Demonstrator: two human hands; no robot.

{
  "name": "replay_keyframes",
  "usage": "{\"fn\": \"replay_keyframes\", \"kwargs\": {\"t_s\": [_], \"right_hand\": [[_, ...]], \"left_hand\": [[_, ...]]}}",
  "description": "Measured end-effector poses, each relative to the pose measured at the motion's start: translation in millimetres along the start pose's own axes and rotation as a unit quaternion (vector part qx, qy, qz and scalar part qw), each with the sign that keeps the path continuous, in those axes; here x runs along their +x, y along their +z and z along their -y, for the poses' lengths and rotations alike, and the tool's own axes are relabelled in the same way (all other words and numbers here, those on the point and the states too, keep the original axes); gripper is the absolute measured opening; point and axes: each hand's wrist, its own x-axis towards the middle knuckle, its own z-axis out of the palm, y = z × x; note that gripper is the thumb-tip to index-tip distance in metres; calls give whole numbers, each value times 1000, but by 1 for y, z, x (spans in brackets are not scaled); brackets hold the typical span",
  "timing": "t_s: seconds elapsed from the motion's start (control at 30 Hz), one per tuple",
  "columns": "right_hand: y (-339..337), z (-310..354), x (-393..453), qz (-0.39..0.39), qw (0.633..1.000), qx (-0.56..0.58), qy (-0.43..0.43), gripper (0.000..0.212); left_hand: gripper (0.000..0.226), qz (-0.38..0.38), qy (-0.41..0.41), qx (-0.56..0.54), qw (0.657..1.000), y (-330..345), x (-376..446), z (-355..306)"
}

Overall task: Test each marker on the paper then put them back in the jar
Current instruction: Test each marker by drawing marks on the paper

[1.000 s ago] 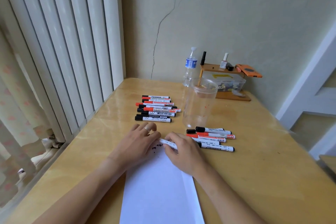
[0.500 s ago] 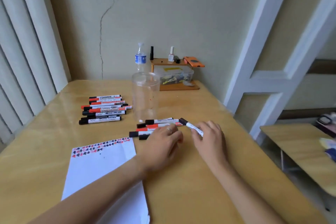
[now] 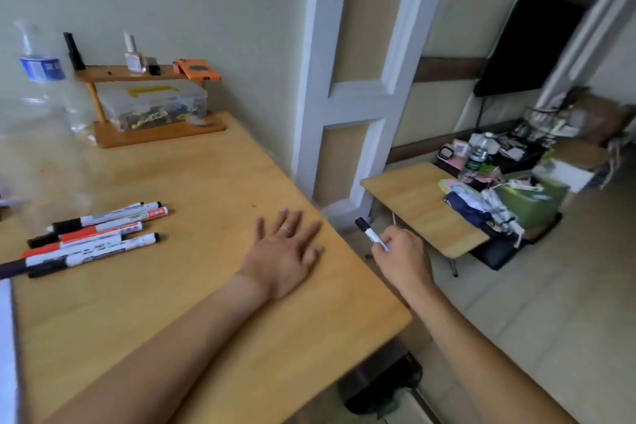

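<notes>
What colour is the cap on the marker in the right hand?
Black. The marker held by the right hand has a white barrel and black cap, seen in the head view.

Marker (image 3: 371, 235): white barrel, black cap on, tilted, held off table's right edge. Markers, loose group (image 3: 93, 237): black- and red-capped, lying flat, roughly parallel. Jar (image 3: 38, 162): clear, upright, blurred. Paper (image 3: 6, 348): white, edge only.

table (image 3: 213, 182): smooth pale wood, faint sheen | jar (image 3: 41, 162): clear glossy plastic | markers (image 3: 93, 237): smooth plastic | paper (image 3: 7, 351): matt white
</notes>
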Motion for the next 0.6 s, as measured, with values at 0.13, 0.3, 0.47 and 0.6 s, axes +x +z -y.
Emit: {"fn": "replay_keyframes", "kwargs": {"t_s": [0.13,0.3,0.47,0.6], "right_hand": [[19,-58,-3,62,995,-43,60,15],[63,-105,-25,121,984,-52,120,13],[94,-133,-40,149,973,-35,171,22],[117,-144,-49,152,969,17,195,14]], "left_hand": [[86,0,-9,14,1000,1,-1,3],[87,-12,-10,16,1000,3,1,5],[84,-19,-10,21,1000,3,2,6],[82,-33,-13,23,999,3,0,5]]}}
